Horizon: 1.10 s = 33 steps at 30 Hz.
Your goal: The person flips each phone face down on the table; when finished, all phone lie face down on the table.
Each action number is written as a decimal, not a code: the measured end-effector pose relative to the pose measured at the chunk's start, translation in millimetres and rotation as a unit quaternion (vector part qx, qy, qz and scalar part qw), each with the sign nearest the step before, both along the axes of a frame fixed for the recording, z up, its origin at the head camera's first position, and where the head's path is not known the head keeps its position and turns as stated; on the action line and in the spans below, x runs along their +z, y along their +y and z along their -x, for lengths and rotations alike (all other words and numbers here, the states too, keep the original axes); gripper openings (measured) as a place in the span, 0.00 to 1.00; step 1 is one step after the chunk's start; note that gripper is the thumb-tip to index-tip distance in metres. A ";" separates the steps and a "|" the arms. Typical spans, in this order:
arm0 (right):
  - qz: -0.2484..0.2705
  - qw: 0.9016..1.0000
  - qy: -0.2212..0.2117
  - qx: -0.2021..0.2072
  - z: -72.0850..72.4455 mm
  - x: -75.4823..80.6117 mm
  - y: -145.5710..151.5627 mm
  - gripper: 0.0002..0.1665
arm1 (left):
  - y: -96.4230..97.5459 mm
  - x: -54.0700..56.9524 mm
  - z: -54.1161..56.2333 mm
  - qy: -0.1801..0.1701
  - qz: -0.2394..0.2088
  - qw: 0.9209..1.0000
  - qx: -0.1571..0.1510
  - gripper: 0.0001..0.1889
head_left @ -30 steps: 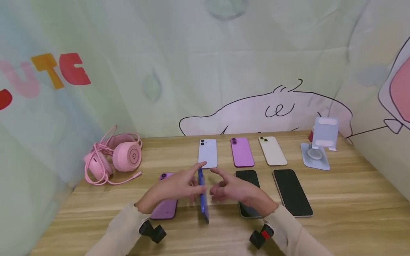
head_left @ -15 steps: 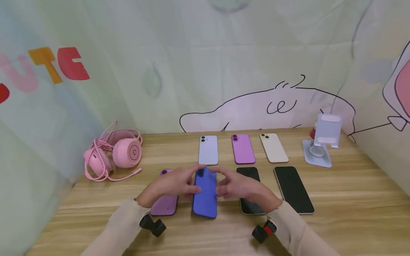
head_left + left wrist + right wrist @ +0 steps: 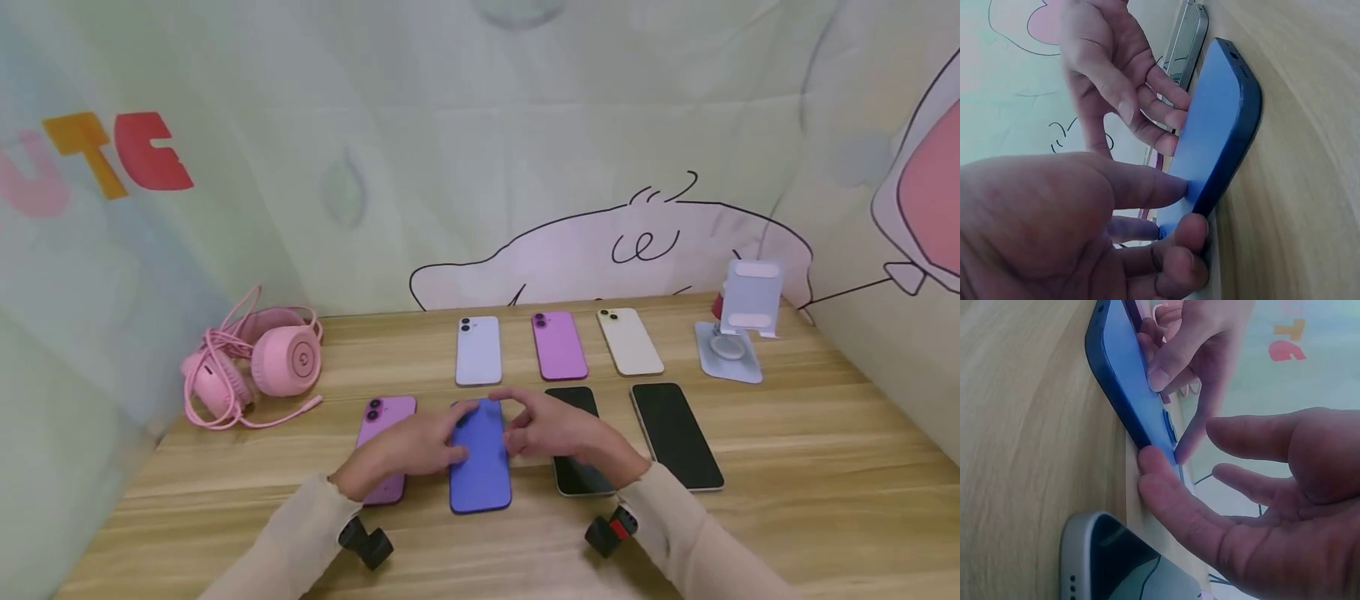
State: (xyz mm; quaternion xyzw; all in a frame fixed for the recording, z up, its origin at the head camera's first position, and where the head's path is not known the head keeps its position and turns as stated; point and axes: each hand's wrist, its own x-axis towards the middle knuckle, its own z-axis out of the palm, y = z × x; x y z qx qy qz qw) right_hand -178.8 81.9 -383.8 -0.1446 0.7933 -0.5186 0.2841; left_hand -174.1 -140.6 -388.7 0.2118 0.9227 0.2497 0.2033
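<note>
A blue smartphone (image 3: 482, 479) lies back up on the wooden table between both hands. My left hand (image 3: 423, 442) holds its left side: in the left wrist view the thumb rests on the blue back (image 3: 1207, 125) and curled fingers meet the edge. The left index finger reaches the camera end. My right hand (image 3: 551, 425) touches the phone's right edge with its fingertips, its thumb held away from the phone in the right wrist view. A purple smartphone (image 3: 386, 492) is partly under the left hand, and a dark-screened smartphone (image 3: 581, 479) is partly under the right.
Behind stand a row of pale blue (image 3: 478, 354), pink-purple (image 3: 559, 350) and cream (image 3: 632, 346) smartphones. Another dark-screened smartphone (image 3: 678, 437) lies at right. Pink headphones (image 3: 287, 360) with a cable are at left; a light blue phone stand (image 3: 752, 296) is at far right.
The blue smartphone stood on its long edge a second ago; it has turned down flat with its back facing up. Both hands have stayed around its far end.
</note>
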 end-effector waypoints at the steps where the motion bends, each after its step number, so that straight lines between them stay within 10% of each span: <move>1: 0.001 1.000 0.002 0.000 0.4 -0.2 0.2 0.39 | 0.5 0.6 0.1 -0.001 0.005 1.000 0.002 0.35; 20: -0.037 0.994 0.089 0.044 -2.2 5.1 36.3 0.37 | 39.0 13.9 9.2 0.012 0.003 1.000 -0.023 0.22; 33: -0.048 0.994 0.094 0.009 -5.2 4.7 67.2 0.35 | 73.9 11.3 10.8 -0.010 -0.024 0.998 -0.061 0.33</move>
